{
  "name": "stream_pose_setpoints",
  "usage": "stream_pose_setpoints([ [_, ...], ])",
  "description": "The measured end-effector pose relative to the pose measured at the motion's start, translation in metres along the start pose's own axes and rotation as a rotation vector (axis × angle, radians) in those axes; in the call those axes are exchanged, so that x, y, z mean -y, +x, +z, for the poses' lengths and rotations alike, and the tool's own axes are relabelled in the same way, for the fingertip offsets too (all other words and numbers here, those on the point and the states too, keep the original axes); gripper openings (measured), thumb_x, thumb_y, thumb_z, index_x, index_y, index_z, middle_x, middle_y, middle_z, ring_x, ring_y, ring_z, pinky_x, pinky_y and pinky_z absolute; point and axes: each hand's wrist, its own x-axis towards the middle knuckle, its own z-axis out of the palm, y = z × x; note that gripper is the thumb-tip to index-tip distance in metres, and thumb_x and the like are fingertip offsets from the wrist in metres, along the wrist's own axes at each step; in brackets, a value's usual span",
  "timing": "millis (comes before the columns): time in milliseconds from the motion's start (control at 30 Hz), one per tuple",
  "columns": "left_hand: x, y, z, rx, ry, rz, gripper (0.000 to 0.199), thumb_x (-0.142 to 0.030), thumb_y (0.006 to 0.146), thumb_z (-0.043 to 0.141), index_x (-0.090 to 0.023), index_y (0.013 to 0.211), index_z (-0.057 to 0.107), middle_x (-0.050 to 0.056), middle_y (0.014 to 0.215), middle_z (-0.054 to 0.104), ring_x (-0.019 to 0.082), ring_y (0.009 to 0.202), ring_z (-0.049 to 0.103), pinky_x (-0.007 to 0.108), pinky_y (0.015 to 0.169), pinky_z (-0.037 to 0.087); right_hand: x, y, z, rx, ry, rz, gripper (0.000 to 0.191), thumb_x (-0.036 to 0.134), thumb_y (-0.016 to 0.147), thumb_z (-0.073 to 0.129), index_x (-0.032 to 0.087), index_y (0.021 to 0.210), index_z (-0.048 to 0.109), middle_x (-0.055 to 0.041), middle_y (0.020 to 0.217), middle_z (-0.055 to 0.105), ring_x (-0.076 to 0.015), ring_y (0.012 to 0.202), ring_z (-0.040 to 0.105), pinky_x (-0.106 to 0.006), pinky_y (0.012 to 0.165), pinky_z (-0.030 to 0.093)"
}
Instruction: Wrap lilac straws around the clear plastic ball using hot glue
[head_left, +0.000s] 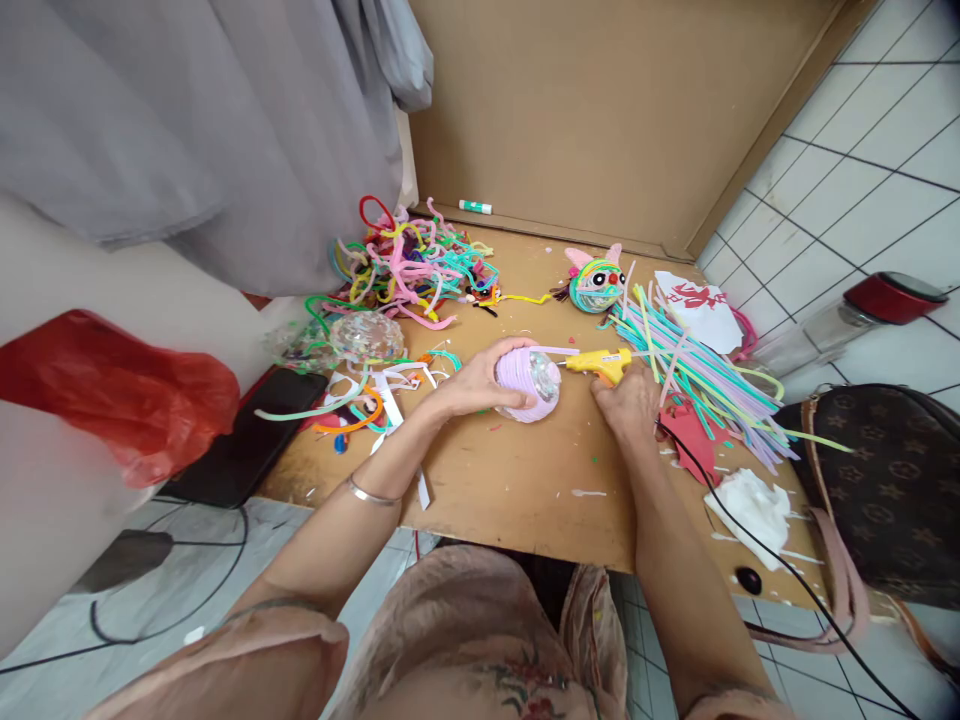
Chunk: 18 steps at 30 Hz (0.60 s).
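My left hand is wrapped around a roundish craft ball, partly covered in coils of lilac pipe cleaner. Clear, bumpy plastic shows on the ball's right side, and a loose lilac pipe cleaner end sticks out from its top. In my right hand is a yellow hot glue gun, gripped by its handle. Its nozzle points left and sits close to the bare part of the ball; whether they touch I cannot tell. A black cord trails from the right hand's side.
A tangle of colourful pipe cleaners lies back left, near a clear plastic ball. A finished-looking animal head and straight pipe cleaners lie at right. Crumpled tissue, a brown handbag and a glue stick surround the table.
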Motion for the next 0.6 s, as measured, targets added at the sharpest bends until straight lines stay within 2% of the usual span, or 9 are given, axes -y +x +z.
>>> stream_pose_setpoints([
  [100, 0.001, 0.001, 0.0, 0.007, -0.016, -0.011, 0.081, -0.031, 0.054, 0.079, -0.017, 0.129, 0.049, 0.008, 0.117, 0.059, 0.023, 0.104, 0.057, 0.036, 0.092, 0.047, 0.002, -0.003, 0.002, -0.009, -0.09, -0.045, 0.035, 0.04, 0.07, 0.064, 0.011, 0.088, 0.061, -0.0179, 0.091, 0.062, -0.0307, 0.088, 0.057, -0.044, 0.081, 0.044],
  [167, 0.002, 0.001, 0.001, 0.004, 0.004, -0.005, 0.082, -0.032, 0.055, 0.08, -0.017, 0.129, 0.049, 0.009, 0.12, 0.058, 0.025, 0.107, 0.057, 0.037, 0.095, 0.047, 0.008, -0.006, -0.007, -0.066, -0.086, -0.09, 0.039, 0.042, 0.074, 0.063, 0.009, 0.095, 0.061, -0.0201, 0.096, 0.061, -0.0331, 0.093, 0.056, -0.047, 0.084, 0.043],
  [233, 0.001, 0.0, 0.002, -0.007, 0.046, 0.015, 0.079, -0.031, 0.056, 0.079, -0.017, 0.128, 0.051, 0.009, 0.123, 0.058, 0.026, 0.112, 0.055, 0.039, 0.099, 0.045, 0.017, -0.008, -0.021, -0.144, 0.031, -0.2, 0.042, 0.042, 0.083, 0.055, 0.011, 0.11, 0.059, -0.019, 0.103, 0.061, -0.0323, 0.098, 0.055, -0.047, 0.086, 0.043],
  [300, 0.001, 0.0, 0.003, -0.02, 0.09, 0.043, 0.077, -0.03, 0.056, 0.079, -0.017, 0.128, 0.052, 0.009, 0.126, 0.057, 0.028, 0.116, 0.054, 0.042, 0.103, 0.042, 0.028, -0.013, -0.037, -0.204, 0.243, -0.369, 0.043, 0.037, 0.092, 0.042, 0.014, 0.126, 0.051, -0.0164, 0.107, 0.06, -0.028, 0.101, 0.055, -0.044, 0.087, 0.045],
  [367, 0.0, 0.0, 0.003, -0.022, 0.13, 0.062, 0.077, -0.03, 0.056, 0.079, -0.016, 0.127, 0.053, 0.011, 0.128, 0.056, 0.029, 0.118, 0.053, 0.044, 0.106, 0.04, 0.038, -0.018, -0.048, -0.245, 0.365, -0.533, 0.044, 0.035, 0.095, 0.038, 0.017, 0.134, 0.047, -0.015, 0.112, 0.059, -0.0257, 0.104, 0.056, -0.042, 0.089, 0.046],
  [467, -0.002, -0.001, 0.004, -0.026, 0.159, 0.084, 0.077, -0.03, 0.056, 0.079, -0.016, 0.127, 0.054, 0.011, 0.131, 0.055, 0.031, 0.121, 0.052, 0.045, 0.108, 0.038, 0.049, -0.027, -0.052, -0.263, 0.419, -0.656, 0.04, 0.033, 0.096, 0.039, 0.021, 0.131, 0.053, -0.0119, 0.106, 0.061, -0.0225, 0.098, 0.059, -0.038, 0.087, 0.048],
  [600, -0.004, -0.002, 0.005, -0.034, 0.167, 0.093, 0.074, -0.026, 0.056, 0.078, -0.017, 0.126, 0.055, 0.011, 0.132, 0.055, 0.031, 0.123, 0.052, 0.046, 0.109, 0.038, 0.054, -0.033, -0.046, -0.247, 0.472, -0.71, 0.026, 0.024, 0.095, 0.045, 0.02, 0.11, 0.066, -0.007, 0.087, 0.064, -0.0174, 0.08, 0.061, -0.03, 0.074, 0.049],
])
